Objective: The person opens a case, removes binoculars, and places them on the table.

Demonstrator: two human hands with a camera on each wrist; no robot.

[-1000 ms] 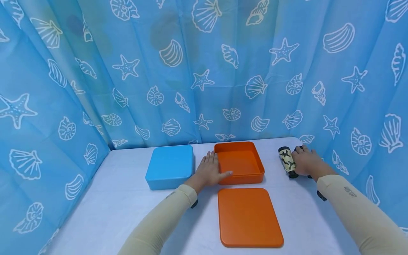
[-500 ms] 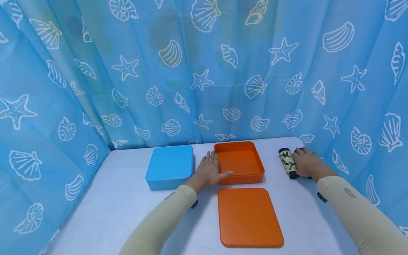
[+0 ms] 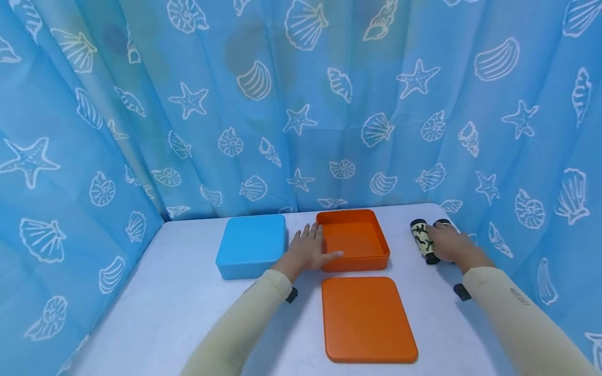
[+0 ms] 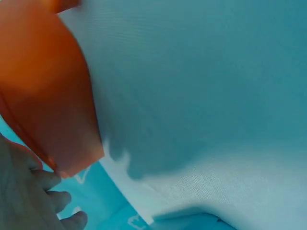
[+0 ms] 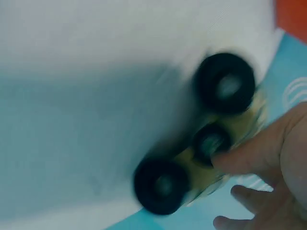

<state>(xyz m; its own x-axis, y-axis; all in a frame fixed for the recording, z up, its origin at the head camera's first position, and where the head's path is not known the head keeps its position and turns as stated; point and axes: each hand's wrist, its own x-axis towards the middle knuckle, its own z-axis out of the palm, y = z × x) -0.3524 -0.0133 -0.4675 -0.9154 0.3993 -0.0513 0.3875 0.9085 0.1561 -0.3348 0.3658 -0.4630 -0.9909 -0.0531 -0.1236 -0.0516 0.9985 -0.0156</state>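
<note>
My left hand (image 3: 307,249) lies with straight fingers along the left rim of the open orange box (image 3: 359,265), thumb across its near left corner. In the left wrist view, the fingers (image 4: 57,199) show beside the box wall (image 4: 53,86). At the right, my right hand (image 3: 449,243) is over camouflage-patterned binoculars (image 3: 422,239) lying on the table. In the right wrist view, the thumb (image 5: 249,153) overlaps the centre bridge between the black-ended barrels of the binoculars (image 5: 225,84), while the other fingers spread apart behind. The hand hides much of the right barrel.
A closed blue box (image 3: 253,243) stands left of the left hand. Flat in front of the orange box lies an orange lid (image 3: 369,319). The white table (image 3: 174,292) is bounded at the back and sides by a blue shell-print curtain (image 3: 263,130).
My right hand has shifted and turned slightly over the binoculars, with its thumb side now reaching the left barrel in the head view. The left hand and the boxes stay in place.
</note>
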